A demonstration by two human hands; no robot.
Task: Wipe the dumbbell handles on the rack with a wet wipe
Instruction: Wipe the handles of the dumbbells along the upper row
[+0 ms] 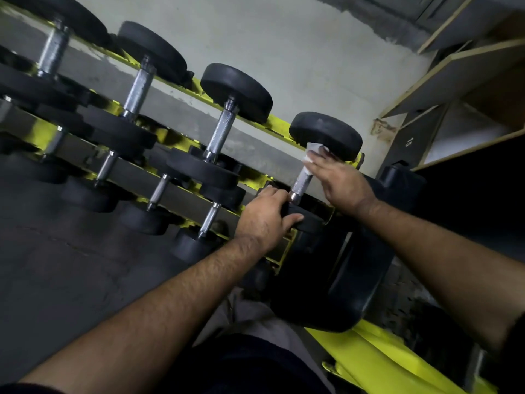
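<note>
Right hand [341, 180]: grip pinches wet wipe [314, 150] on handle [302, 182], centre-right of frame | Left hand [267, 214]: grip clasps near weight head [306, 220] | Risk: dumbbell rolling on yellow rack [279, 122] if left grip slackens; handle's lower end may go unwiped.
</note>
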